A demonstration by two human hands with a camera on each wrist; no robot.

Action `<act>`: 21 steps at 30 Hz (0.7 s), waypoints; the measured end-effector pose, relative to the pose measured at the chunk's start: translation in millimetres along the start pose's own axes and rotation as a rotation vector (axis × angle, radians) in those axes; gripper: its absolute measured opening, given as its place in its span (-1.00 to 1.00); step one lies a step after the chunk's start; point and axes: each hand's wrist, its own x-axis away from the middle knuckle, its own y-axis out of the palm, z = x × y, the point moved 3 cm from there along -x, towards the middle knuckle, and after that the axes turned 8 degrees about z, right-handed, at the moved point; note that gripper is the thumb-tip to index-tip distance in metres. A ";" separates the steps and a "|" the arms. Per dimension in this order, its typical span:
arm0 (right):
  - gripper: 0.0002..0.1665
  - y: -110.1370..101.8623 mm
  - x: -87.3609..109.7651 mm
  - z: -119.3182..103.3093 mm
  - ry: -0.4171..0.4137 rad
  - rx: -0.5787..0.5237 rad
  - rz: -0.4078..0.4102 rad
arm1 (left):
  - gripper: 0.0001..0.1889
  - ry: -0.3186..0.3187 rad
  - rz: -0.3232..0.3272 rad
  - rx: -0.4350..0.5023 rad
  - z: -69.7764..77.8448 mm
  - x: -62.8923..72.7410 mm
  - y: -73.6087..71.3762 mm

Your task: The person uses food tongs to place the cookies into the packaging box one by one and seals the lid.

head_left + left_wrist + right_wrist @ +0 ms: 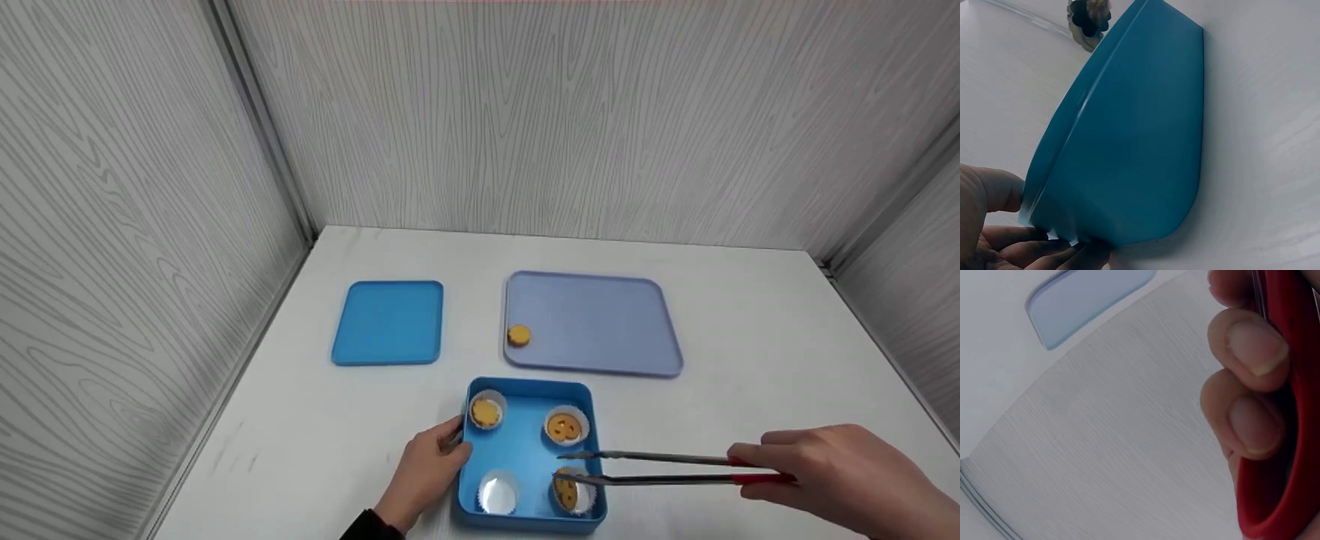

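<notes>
My left hand (429,466) grips the left wall of a blue square box (525,517), thumb at the rim and fingers against the outside in the left wrist view. In my right hand (832,465) are metal tongs (667,480) with red handles, fingers curled round them in the right wrist view. The tongs' tips are apart over the box's right side; the lower one overlaps a tilted cookie (565,493) in the near right paper cup. A round cookie (564,427) sits in the far right cup, a yellow cookie (485,412) in the far left. The near left cup (498,493) is bare.
Beyond the box, a lavender tray (600,322) bears one small yellow cookie (519,335) at its left edge. A flat blue square tray or lid (390,322) lies to its left. Wood-grain panels (525,120) enclose the white table (300,435) at the back and sides.
</notes>
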 end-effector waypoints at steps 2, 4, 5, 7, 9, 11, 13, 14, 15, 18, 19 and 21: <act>-0.56 -1.6 -1.4 1.9 0.015 0.016 0.041 | -0.36 -0.005 0.002 -0.001 0.2 0.1 0.1; -0.53 -2.6 -3.5 4.1 0.030 0.042 0.085 | -0.36 -0.007 0.005 -0.003 0.6 0.2 0.2; -0.51 -2.9 -4.8 5.4 0.039 0.058 0.109 | -0.36 -0.005 0.006 -0.004 0.8 0.4 0.3; -0.50 -2.8 -7.3 8.8 0.069 0.084 0.132 | -0.36 -0.004 0.007 -0.005 1.2 0.5 0.3; -0.50 -1.4 -10.4 12.7 0.090 0.118 0.157 | -0.36 -0.001 0.008 -0.004 1.4 1.0 0.1; -0.49 0.9 -13.3 16.3 0.114 0.146 0.181 | -0.36 0.006 0.006 0.000 1.1 1.6 -0.1; -0.50 4.6 -15.3 19.7 0.144 0.167 0.200 | -0.35 0.019 0.001 0.011 0.4 2.4 -0.3; -0.50 6.9 -16.3 21.3 0.162 0.171 0.206 | -0.35 0.027 -0.001 0.015 0.2 2.8 -0.5; -0.50 9.0 -17.3 22.6 0.180 0.175 0.210 | -0.35 0.032 -0.002 0.019 0.0 3.0 -0.6; -0.51 15.8 -20.9 25.8 0.230 0.179 0.216 | -0.34 0.043 -0.005 0.023 -0.7 2.3 -0.6; -0.51 18.0 -22.8 26.8 0.239 0.177 0.220 | -0.34 0.042 -0.004 0.021 -0.4 2.2 -0.6; -0.51 22.5 -26.7 28.2 0.259 0.169 0.219 | -0.35 0.035 -0.002 0.017 -0.7 1.7 -0.2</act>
